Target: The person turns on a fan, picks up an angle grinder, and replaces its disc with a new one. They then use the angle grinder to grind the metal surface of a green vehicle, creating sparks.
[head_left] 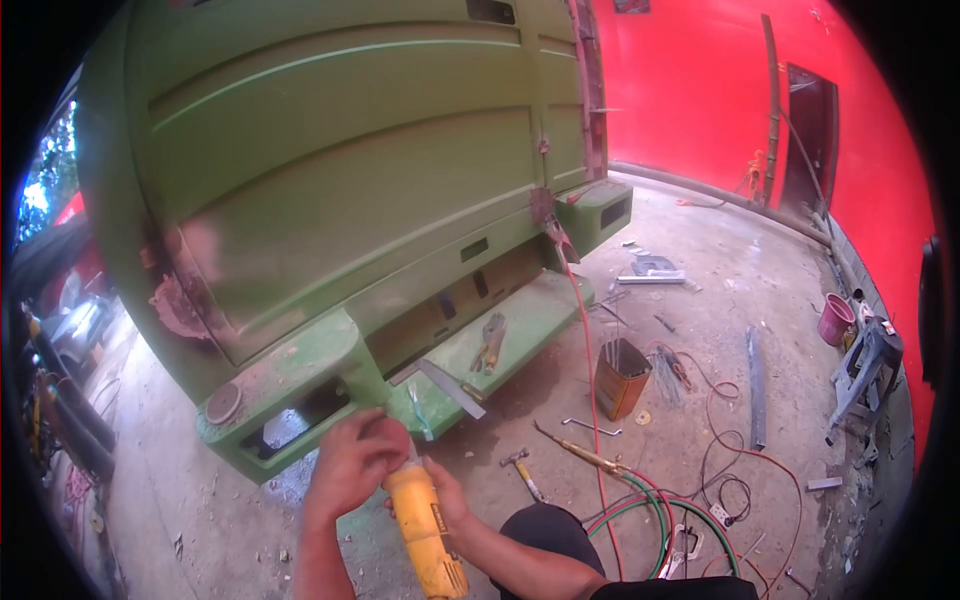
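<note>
A yellow power tool, which looks like an angle grinder, is held low in front of the green vehicle body. My right hand wraps round its yellow body from the right side. At the tool's head, my left hand has its fingers bent round a reddish disc. Just beyond both hands is the green bumper step, where a flat blade and a tool with a yellowish handle lie.
On the concrete floor are a hammer, a torch, a square tin with rods, and red and green hoses. A pink bucket and grey step stool stand by the red wall.
</note>
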`<state>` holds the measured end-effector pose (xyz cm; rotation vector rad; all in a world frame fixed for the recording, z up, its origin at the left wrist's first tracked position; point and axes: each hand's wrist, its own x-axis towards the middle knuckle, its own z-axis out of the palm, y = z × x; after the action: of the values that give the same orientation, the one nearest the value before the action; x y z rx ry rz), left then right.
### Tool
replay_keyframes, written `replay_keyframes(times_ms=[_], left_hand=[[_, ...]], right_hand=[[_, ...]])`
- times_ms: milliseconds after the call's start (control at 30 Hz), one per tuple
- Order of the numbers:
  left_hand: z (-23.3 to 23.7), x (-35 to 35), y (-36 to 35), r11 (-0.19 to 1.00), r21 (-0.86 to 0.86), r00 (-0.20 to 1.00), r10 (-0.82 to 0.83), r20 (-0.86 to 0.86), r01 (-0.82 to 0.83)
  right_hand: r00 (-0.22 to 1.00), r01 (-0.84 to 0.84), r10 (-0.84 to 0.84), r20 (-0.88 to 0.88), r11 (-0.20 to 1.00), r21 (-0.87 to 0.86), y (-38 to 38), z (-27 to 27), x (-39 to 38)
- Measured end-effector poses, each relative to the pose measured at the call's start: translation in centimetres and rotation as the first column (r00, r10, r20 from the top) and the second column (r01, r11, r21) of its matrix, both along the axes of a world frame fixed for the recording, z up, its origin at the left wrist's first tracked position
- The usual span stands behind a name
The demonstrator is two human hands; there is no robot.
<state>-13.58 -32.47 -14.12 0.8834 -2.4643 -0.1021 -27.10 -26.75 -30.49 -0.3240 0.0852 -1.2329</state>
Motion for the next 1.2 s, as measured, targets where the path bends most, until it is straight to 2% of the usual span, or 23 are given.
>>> replay_keyframes(times_ms=[67,100,167,200,267,300,367,400,467,500,567,667,700,767,800,867,967,1200], left_hand=[[0.0,0.2,-0.1,0.982,0.112,0.982,-0.140,-0.123,0.154],[0.1,0.1,0.0,0.982,0.114,0.983,-0.139,-0.123,0.153],[0.3,-0.2,0.3,0.993,-0.058,0.995,0.100,-0.032,-0.101],[0.3,0.0,0.2,0.993,-0.060,0.994,0.100,-0.032,-0.101],[0.2,0.6,-0.1,0.986,0.140,0.996,-0.087,-0.035,0.091],[0.3,0.3,0.0,0.985,0.143,0.996,-0.088,-0.033,0.092],[0.5,-0.4,0.5,0.992,0.048,0.986,0.119,-0.118,-0.115],[0.4,-0.1,0.4,0.992,0.045,0.985,0.121,-0.121,-0.116],[0.3,0.4,0.2,0.988,0.148,0.997,-0.036,-0.066,0.045],[0.3,0.1,0.2,0.988,0.148,0.997,-0.037,-0.066,0.047],[0.8,-0.4,0.7,0.992,0.103,0.981,0.095,-0.171,-0.078],[-0.2,0.1,-0.1,0.995,0.024,0.993,0.094,-0.072,-0.093],[-0.1,0.2,-0.2,0.996,0.023,0.993,0.093,-0.072,-0.091],[0.3,0.2,-0.1,0.994,0.107,0.983,0.008,-0.182,0.012],[0.4,0.1,0.0,0.994,0.110,0.983,0.009,-0.182,0.011],[0.6,-0.2,0.4,0.994,0.033,0.987,0.103,-0.126,-0.100],[0.0,-0.1,0.2,0.992,0.083,0.989,0.108,-0.097,-0.100],[-0.5,-0.3,-0.1,0.991,0.122,0.986,0.074,-0.148,-0.057]], right_hand=[[0.999,0.039,-0.039,-0.024,0.999,0.020,-0.1,-0.1,0.2],[0.999,0.038,-0.037,-0.024,0.999,0.022,-0.1,-0.2,0.2],[0.997,0.050,-0.047,-0.056,0.997,0.051,0.2,0.3,0.3],[0.997,0.049,-0.047,-0.056,0.998,0.050,0.2,0.4,0.3],[0.992,0.105,-0.099,-0.079,0.992,0.070,0.1,0.5,0.5],[0.992,0.106,-0.101,-0.078,0.992,0.073,0.1,0.5,0.5],[0.993,0.076,-0.069,-0.095,0.994,0.075,0.2,0.5,0.4],[0.993,0.075,-0.068,-0.098,0.995,0.071,0.3,0.6,0.4],[0.997,0.049,-0.045,-0.068,0.997,0.059,0.5,0.8,0.3],[0.997,0.050,-0.046,-0.067,0.997,0.059,0.4,0.9,0.2],[0.992,0.053,-0.047,-0.114,0.997,0.051,0.6,0.9,0.2],[0.994,0.062,-0.056,-0.097,0.996,0.060,0.5,0.9,0.3],[0.994,0.063,-0.058,-0.097,0.996,0.059,0.4,0.9,0.2],[0.993,0.062,-0.059,-0.105,0.998,0.023,0.5,0.8,0.1],[0.993,0.061,-0.058,-0.105,0.998,0.025,0.6,0.8,0.2],[0.993,0.085,-0.081,-0.087,0.995,0.051,0.6,1.1,0.3],[0.985,0.146,-0.137,-0.106,0.986,0.080,0.8,1.6,0.5],[0.990,0.100,-0.095,-0.104,0.994,0.035,0.6,1.0,-0.2]])
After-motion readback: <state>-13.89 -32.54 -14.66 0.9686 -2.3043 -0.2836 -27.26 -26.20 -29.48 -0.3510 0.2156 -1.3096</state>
